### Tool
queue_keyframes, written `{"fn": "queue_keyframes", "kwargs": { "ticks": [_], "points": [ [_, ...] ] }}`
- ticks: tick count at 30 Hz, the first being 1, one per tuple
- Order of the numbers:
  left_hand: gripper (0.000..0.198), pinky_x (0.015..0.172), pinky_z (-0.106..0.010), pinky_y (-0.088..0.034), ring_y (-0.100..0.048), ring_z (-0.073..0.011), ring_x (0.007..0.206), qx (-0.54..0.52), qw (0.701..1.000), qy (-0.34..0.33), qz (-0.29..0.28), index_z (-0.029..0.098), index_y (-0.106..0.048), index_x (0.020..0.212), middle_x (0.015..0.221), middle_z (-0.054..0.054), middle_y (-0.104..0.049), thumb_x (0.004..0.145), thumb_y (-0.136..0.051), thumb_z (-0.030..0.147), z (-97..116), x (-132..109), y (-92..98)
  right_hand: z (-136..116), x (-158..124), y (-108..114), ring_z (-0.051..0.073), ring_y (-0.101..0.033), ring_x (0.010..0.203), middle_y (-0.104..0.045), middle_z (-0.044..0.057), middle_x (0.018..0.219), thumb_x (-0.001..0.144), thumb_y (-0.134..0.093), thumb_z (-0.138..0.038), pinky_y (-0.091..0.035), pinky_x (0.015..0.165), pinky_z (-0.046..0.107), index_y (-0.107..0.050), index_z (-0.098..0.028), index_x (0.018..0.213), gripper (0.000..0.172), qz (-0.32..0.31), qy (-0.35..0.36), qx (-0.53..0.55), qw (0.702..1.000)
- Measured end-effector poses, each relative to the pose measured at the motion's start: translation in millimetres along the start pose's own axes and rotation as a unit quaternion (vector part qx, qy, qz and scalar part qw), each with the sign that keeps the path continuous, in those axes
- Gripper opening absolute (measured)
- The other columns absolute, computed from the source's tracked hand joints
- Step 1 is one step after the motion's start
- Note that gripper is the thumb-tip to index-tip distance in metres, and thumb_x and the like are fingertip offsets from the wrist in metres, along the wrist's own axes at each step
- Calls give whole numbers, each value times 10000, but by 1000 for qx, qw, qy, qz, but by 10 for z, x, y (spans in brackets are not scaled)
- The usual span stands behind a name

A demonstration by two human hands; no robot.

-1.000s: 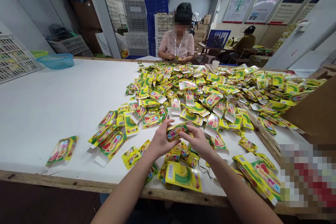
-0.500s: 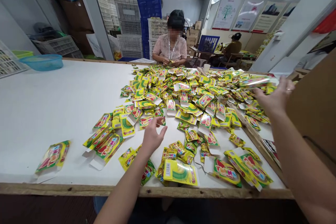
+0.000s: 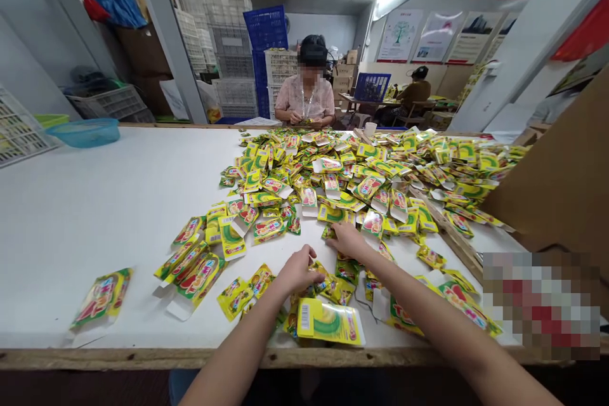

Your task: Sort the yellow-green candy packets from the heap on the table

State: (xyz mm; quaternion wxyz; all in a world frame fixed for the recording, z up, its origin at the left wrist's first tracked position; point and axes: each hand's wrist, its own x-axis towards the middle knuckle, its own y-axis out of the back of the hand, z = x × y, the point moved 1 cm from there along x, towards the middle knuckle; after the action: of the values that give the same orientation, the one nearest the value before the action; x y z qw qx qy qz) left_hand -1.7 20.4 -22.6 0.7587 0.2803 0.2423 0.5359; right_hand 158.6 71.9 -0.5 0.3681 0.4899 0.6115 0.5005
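Observation:
My left hand (image 3: 301, 271) is low over the small candy packets (image 3: 340, 290) near the front of the table. Its thumb and fingers are curved but apart, with no packet plainly held. Just beyond it, my right hand (image 3: 348, 240) has its fingers closed on a small green and yellow candy packet (image 3: 328, 232), partly hidden by the fingers. A yellow candy box (image 3: 330, 321) lies flat below both hands. Beneath my right forearm is another box (image 3: 399, 314), partly covered by the arm.
A broad heap of yellow boxes and packets (image 3: 328, 165) spreads across the table (image 3: 95, 203). A wooden strip (image 3: 450, 238) runs along the right, beside a brown cardboard panel (image 3: 561, 177). Opposite sits a person (image 3: 307, 92) handling packets. A blue basin (image 3: 85, 132) stands far left.
My right hand has come from the far right heap, where a blurred box was beside it, to the small packets in the middle. My left hand has moved slightly right and nearer the table's front.

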Motion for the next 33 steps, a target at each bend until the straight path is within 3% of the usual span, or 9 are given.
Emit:
{"fn": "queue_keyframes", "kwargs": {
  "ticks": [5,9,13,15,19,23,26,29,33],
  "points": [
    [261,583,-241,-401,-553,-154,656,-56,998,-18,18,187,-587,828,654,38,-550,583,-678,193,-4,13,70,-47,19,-102,312,-609,923,-673,205,825,718,-496,4,-400,814,380,-649,-84,786,189,29,-21,4,999],
    [101,591,-250,-418,-555,-144,647,-110,991,-23,73,179,-554,737,663,23,-542,676,-604,242,8,33,181,26,-31,26,259,-610,849,-671,135,780,687,-486,-34,-426,755,338,-627,-121,752,178,66,-22,76,995],
    [297,560,-243,-443,-567,-129,601,-331,937,-4,109,190,-487,819,660,35,-552,675,-643,398,25,21,262,62,-174,189,183,-618,756,-668,68,867,721,-473,-179,-472,649,282,-585,-139,950,257,104,-28,205,973],
    [409,606,-252,-467,-592,-131,649,-431,897,-4,95,196,-463,817,720,23,-587,623,-688,477,60,8,265,-1,-261,188,172,-629,746,-674,51,867,713,-524,-246,-494,657,285,-573,-152,991,298,85,-30,378,921],
    [499,613,-249,-472,-590,-119,648,-489,867,16,96,197,-447,802,749,26,-588,562,-720,540,114,7,184,-226,-368,30,177,-640,714,-685,29,764,608,-692,-404,-514,712,325,-607,-181,821,320,10,-53,667,743],
    [467,573,-232,-456,-542,-99,594,-440,885,36,146,198,-435,765,686,52,-522,586,-697,542,103,34,54,-369,-407,-91,183,-651,721,-689,31,763,621,-662,-564,-526,718,346,-619,-191,799,416,-8,-86,723,685],
    [413,546,-235,-439,-500,-99,546,-377,915,23,139,202,-438,770,639,55,-487,668,-621,559,72,62,48,-373,-436,-61,179,-652,734,-695,33,789,619,-700,-520,-525,729,337,-629,-179,811,398,-14,-68,694,717],
    [369,647,-300,-456,-544,-160,673,-179,968,7,174,191,-511,874,752,-16,-545,792,-474,550,-17,110,186,-298,-450,11,183,-648,702,-697,37,776,577,-746,-466,-524,689,329,-623,-162,793,392,8,-76,654,752],
    [515,851,-497,-382,-474,-341,1045,127,939,123,293,196,-520,1144,1111,-163,-502,739,-568,511,-232,193,404,-158,-441,57,179,-649,687,-693,30,751,570,-751,-443,-523,654,311,-601,-167,749,362,64,-131,642,753]
  ]
}}
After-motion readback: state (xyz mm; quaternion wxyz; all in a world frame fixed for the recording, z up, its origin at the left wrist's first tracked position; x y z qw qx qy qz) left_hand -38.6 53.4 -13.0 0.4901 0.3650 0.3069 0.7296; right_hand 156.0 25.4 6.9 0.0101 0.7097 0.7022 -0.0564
